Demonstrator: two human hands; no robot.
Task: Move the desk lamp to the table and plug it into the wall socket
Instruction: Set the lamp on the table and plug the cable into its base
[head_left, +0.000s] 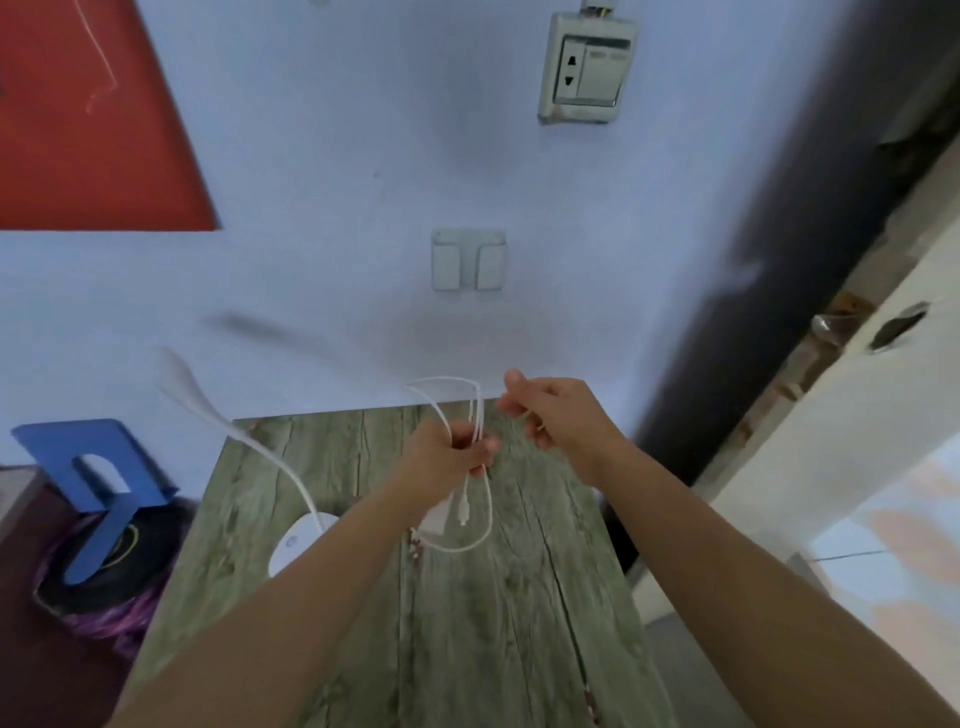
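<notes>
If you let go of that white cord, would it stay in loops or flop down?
The white cord is thin and sags in loose loops from the left hand, so it would probably flop onto the table. It looks light. Its dangling end would likely swing when moved.

No words, brands or numbers can be read; the grey wall switch plate bears only two small black arrows, up and down
</notes>
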